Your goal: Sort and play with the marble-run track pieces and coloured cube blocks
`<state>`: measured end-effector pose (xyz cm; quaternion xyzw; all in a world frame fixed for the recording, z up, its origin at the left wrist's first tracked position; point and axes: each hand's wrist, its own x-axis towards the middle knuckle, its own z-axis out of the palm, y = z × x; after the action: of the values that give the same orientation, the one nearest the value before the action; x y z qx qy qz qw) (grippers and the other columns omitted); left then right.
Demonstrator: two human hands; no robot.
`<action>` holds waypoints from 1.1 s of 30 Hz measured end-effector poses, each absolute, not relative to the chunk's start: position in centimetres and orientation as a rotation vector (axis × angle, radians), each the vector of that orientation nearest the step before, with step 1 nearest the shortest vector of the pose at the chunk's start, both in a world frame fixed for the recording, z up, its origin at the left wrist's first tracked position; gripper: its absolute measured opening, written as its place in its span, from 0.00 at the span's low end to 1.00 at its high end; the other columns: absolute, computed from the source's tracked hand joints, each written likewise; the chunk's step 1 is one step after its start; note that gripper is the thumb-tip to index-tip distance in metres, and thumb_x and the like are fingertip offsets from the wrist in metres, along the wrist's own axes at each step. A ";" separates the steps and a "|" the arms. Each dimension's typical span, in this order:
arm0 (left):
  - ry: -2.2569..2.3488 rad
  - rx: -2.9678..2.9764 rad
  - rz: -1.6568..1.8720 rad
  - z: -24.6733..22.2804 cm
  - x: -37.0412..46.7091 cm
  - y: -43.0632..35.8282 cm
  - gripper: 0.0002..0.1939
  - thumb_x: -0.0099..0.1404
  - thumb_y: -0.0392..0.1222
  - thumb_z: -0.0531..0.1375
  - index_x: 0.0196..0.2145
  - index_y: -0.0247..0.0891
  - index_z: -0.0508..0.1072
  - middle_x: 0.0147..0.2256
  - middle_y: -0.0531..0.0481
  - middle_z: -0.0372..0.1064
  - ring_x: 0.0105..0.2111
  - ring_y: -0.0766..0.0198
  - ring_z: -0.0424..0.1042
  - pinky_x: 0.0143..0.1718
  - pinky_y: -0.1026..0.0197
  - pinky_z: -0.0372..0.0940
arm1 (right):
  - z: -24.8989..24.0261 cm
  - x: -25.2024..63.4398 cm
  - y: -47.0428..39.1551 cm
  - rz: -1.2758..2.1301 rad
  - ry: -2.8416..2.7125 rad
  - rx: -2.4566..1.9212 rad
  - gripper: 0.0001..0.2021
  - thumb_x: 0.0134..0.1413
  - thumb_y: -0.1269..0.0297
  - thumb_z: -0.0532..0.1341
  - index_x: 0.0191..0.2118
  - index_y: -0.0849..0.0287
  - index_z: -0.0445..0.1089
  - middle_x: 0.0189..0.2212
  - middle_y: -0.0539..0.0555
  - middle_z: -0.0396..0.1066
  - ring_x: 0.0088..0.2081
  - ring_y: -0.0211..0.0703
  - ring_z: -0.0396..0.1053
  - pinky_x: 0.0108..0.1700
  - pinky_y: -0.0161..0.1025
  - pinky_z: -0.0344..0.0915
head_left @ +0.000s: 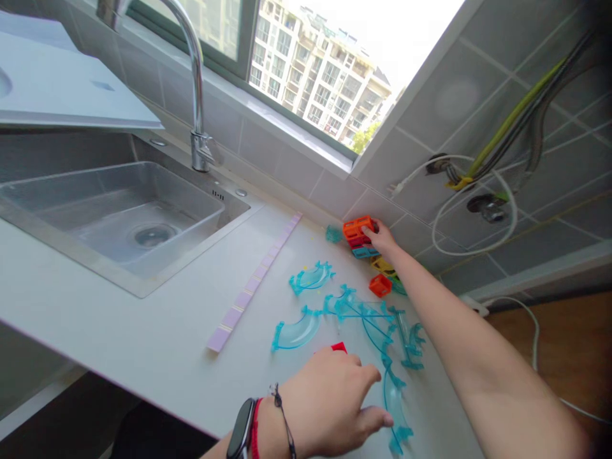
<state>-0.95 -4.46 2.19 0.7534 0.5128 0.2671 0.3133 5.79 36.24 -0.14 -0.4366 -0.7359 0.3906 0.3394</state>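
My right hand (381,240) reaches to the back of the counter and has its fingers around an orange block (356,227), which sits atop red and blue ones. Beside it are yellow blocks (382,266) and a separate orange-red block (380,285). My left hand (335,398) hovers near the front, fingers apart, partly over a small red piece (339,347). Clear teal curved track pieces (299,331) lie between and around the hands, with another (313,277) farther back and a teal upright-looking piece (408,341) at the right.
A lilac strip (251,287) runs across the white counter (167,338). At the left are a steel sink (138,284) with a clear bin, a tap (198,150) and a white panel (71,95). Cables (502,137) hang from the tiled wall at the right.
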 end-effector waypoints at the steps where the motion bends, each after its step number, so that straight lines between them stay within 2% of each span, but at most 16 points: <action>1: 1.349 1.988 0.713 2.1 -1.0 -4.5 0.25 0.69 0.60 0.58 0.53 0.40 0.75 0.41 0.41 0.78 0.42 0.48 0.78 0.43 0.53 0.70 | -0.1 5.7 36.1 1.054 -1.878 -1.122 0.21 0.52 0.58 0.70 0.52 0.50 0.70 0.46 0.54 0.76 0.38 0.49 0.77 0.32 0.46 0.79; 5: 1.341 1.985 0.733 2.1 -1.0 -4.5 0.24 0.69 0.59 0.59 0.53 0.39 0.76 0.40 0.41 0.79 0.42 0.48 0.79 0.43 0.53 0.70 | 0.4 5.5 35.6 1.162 -1.744 -1.074 0.19 0.51 0.56 0.71 0.49 0.49 0.71 0.43 0.52 0.76 0.35 0.47 0.77 0.29 0.44 0.79; 13: 1.326 1.940 0.813 2.5 -1.1 -4.2 0.22 0.71 0.58 0.57 0.52 0.41 0.75 0.43 0.43 0.79 0.42 0.47 0.79 0.42 0.52 0.70 | 3.1 6.5 34.6 1.266 -1.576 -0.987 0.15 0.52 0.54 0.71 0.43 0.50 0.70 0.40 0.49 0.77 0.36 0.45 0.77 0.34 0.46 0.80; 18: 1.289 1.911 0.899 2.7 -1.2 -3.8 0.16 0.72 0.52 0.57 0.50 0.42 0.76 0.42 0.47 0.80 0.42 0.51 0.78 0.43 0.54 0.69 | 5.2 7.3 33.3 1.302 -1.570 -0.895 0.15 0.50 0.55 0.72 0.41 0.51 0.70 0.39 0.47 0.77 0.37 0.43 0.77 0.36 0.44 0.79; 23: 1.281 1.886 0.980 2.8 -1.2 -3.5 0.14 0.73 0.51 0.56 0.47 0.42 0.77 0.41 0.48 0.80 0.39 0.56 0.77 0.40 0.58 0.66 | 7.1 8.5 32.0 1.355 -1.536 -0.774 0.14 0.51 0.58 0.72 0.41 0.51 0.71 0.38 0.47 0.78 0.35 0.42 0.77 0.33 0.41 0.78; 27: 1.269 1.838 1.037 2.6 -1.1 -3.3 0.16 0.74 0.53 0.55 0.46 0.42 0.77 0.40 0.49 0.80 0.38 0.58 0.77 0.38 0.60 0.66 | 7.9 10.1 31.2 1.435 -1.421 -0.749 0.12 0.55 0.59 0.69 0.43 0.50 0.71 0.39 0.48 0.79 0.35 0.43 0.77 0.31 0.40 0.77; 33: 1.255 1.751 1.093 2.1 -1.0 -2.8 0.16 0.74 0.52 0.55 0.50 0.43 0.74 0.42 0.50 0.80 0.41 0.58 0.76 0.39 0.60 0.66 | 8.1 13.3 30.1 1.470 -1.219 -0.760 0.07 0.61 0.59 0.64 0.44 0.51 0.72 0.39 0.50 0.80 0.37 0.44 0.78 0.32 0.41 0.78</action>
<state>-1.05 -2.81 2.05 0.6777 0.4855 0.4229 0.3551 13.31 30.06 8.10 -0.3167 -0.5078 0.6124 0.5166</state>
